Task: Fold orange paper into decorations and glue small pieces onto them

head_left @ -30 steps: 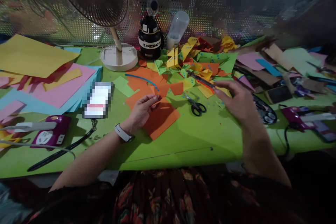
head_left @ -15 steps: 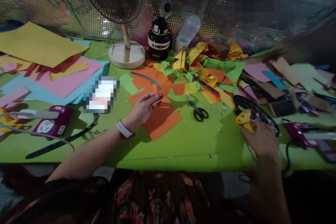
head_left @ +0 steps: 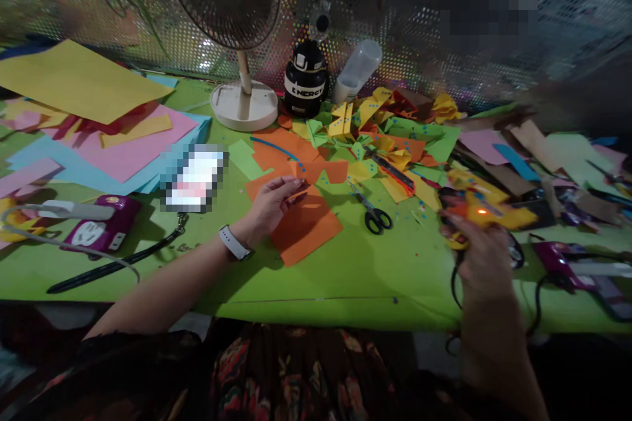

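My left hand (head_left: 274, 207) pinches the left end of a small orange paper piece (head_left: 334, 172), thumb against fingertips. Beneath that hand lies a flat orange sheet (head_left: 312, 227), and a thin blue strip (head_left: 276, 147) curves just above the fingers. At the right, my right hand (head_left: 486, 253) is wrapped around the handle of a yellow glue gun (head_left: 494, 207), held above the table. A small orange light glows on its side, and a black cord hangs from it. The gun is slightly blurred. Behind it, a dark round tray (head_left: 516, 251) is mostly covered.
Black-handled scissors (head_left: 378, 220) and a box cutter (head_left: 392, 171) lie between my hands, before a heap of paper scraps (head_left: 419, 128). A fan (head_left: 244, 112) and black bottle (head_left: 306, 82) stand behind. A phone (head_left: 195, 177), purple power socket (head_left: 101, 230) and paper sheets (head_left: 79, 82) are left.
My right hand has lifted the glue gun from the dark tray, and its yellow body and glowing light now show. My left hand stays in place with the orange paper piece.
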Demonstrator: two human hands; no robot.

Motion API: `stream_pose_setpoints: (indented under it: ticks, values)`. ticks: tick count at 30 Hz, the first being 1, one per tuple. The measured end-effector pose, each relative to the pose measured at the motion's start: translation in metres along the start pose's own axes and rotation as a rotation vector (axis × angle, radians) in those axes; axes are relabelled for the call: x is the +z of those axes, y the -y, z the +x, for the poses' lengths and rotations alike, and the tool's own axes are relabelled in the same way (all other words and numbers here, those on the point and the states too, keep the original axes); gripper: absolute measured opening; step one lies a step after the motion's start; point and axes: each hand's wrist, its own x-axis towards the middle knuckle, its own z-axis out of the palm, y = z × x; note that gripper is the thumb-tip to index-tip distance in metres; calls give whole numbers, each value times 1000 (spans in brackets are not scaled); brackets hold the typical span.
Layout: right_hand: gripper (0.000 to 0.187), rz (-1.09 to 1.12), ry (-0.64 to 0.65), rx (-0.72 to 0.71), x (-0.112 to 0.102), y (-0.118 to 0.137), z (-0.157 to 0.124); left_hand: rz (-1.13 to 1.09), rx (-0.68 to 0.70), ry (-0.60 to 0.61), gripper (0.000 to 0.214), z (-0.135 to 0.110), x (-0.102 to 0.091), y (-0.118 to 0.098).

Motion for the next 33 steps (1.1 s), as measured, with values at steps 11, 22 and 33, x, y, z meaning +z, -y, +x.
stream_pose_setpoints:
  ticks: [11, 22, 33]
  values:
    - [35, 185, 695, 105, 114, 54, -57, 76, 20, 31, 18, -7, 3, 3]
    - [27, 204, 704, 62, 115, 39, -59, 79, 54, 29, 17, -10, 7, 6]
    - [24, 182, 675, 55, 115, 34, -61, 45, 36, 35, 17, -12, 7, 7]
